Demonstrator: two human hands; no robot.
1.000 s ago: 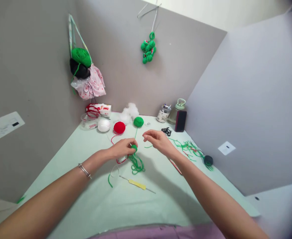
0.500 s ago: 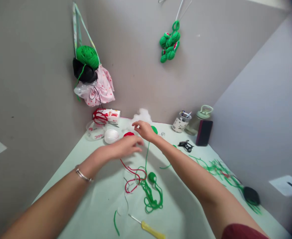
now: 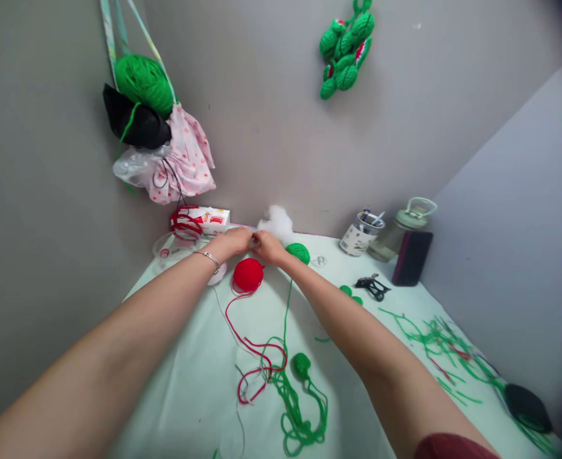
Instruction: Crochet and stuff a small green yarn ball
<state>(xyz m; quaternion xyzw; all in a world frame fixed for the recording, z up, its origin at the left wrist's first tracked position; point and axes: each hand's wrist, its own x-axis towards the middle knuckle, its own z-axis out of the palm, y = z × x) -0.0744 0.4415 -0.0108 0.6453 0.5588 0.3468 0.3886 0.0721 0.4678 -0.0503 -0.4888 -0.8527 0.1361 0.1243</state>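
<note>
Both my hands meet at the back of the pale green table (image 3: 189, 382), just in front of a tuft of white stuffing (image 3: 277, 223). My left hand (image 3: 235, 242) and my right hand (image 3: 267, 247) have their fingers pinched together, fingertips touching; what they hold is too small to make out. A red yarn ball (image 3: 247, 275) lies right below them, a green yarn ball (image 3: 298, 252) beside my right wrist. A small green crocheted piece (image 3: 301, 366) lies loose among tangled green and red strands nearer me.
A white yarn ball (image 3: 219, 274) peeks from under my left wrist. A clear tub (image 3: 166, 245) and a carton (image 3: 208, 220) stand at the back left. A cup of tools (image 3: 357, 234), a bottle (image 3: 402, 226), a dark phone (image 3: 411, 258) and a black clip (image 3: 372, 287) are at the right. Yarn scraps (image 3: 434, 344) litter the right side.
Both hands have reached further back and come together at the stuffing. The green crocheted piece, held a second ago, lies on the table. The view has moved forward and tilted.
</note>
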